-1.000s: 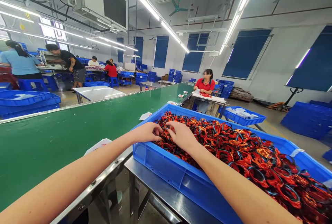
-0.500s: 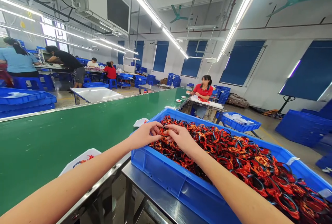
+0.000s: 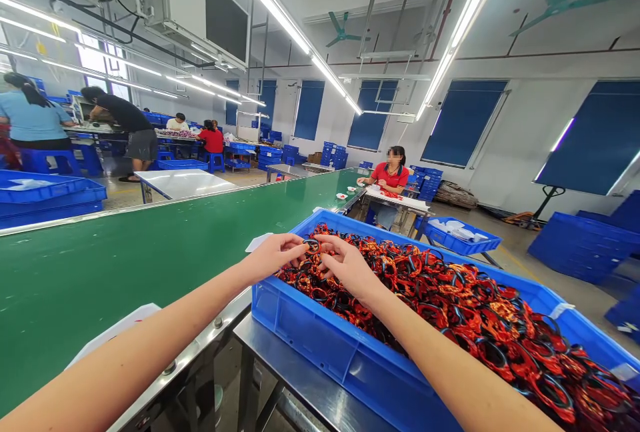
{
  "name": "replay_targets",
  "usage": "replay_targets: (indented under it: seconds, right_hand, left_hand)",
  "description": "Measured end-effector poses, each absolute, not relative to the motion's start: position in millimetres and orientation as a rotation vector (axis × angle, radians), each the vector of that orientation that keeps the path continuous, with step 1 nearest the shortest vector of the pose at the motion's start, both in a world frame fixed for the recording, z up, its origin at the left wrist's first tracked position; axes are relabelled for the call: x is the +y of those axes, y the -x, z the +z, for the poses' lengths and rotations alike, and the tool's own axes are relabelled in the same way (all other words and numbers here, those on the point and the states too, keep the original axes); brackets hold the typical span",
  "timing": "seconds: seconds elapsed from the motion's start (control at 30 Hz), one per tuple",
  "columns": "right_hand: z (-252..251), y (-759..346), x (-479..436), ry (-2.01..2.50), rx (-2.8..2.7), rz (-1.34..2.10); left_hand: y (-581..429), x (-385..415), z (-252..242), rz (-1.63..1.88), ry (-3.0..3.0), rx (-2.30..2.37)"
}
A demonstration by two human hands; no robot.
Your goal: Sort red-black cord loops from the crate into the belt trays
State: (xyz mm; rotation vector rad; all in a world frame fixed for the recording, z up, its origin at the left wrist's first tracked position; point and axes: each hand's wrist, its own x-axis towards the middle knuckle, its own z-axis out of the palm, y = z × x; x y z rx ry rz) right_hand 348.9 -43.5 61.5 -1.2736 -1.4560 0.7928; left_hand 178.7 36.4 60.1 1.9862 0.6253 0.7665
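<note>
While the left hand (image 3: 275, 257) pinches a dark-and-red ring (image 3: 313, 244) between thumb and fingertips, the right hand (image 3: 350, 269) faces it from the other side, loosely curled, thumb and forefinger parted. Whether the right forefinger touches the ring, I cannot tell. The ring is at the left fingertips, just above a heap of similar rings (image 3: 460, 312), which spreads below the grip and away to its right, filling much of a blue bin (image 3: 305, 305).

By the look of it, one piece is singled out and the bulk of the heap is left. Left of the grip runs a green conveyor belt (image 3: 150, 239). On it, a white tray (image 3: 110, 335) lies beside the left forearm, which hides most of it; beyond the grip, small trays (image 3: 341, 197) hold something red. How many pieces are finished does not show.
</note>
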Motion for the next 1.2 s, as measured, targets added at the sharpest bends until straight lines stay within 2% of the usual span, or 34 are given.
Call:
replay_targets:
  seconds: [0.17, 0.43, 1.2]
  right_hand:
    - [59.6, -348.1, -43.4, 1.250, -1.535, 0.771]
    - [61.9, -346.8, -43.2, 1.204, -1.396, 0.985]
    - [62.8, -349.0, -43.6, 1.188, -1.130, 1.255]
  left_hand:
    - [-178.5, 37.6, 60.1, 0.725, -1.991, 0.616]
    - [-176.2, 39.7, 59.0, 0.783, -1.802, 0.570]
    - [-173.2, 43.1, 59.7, 0.616, -1.902, 0.601]
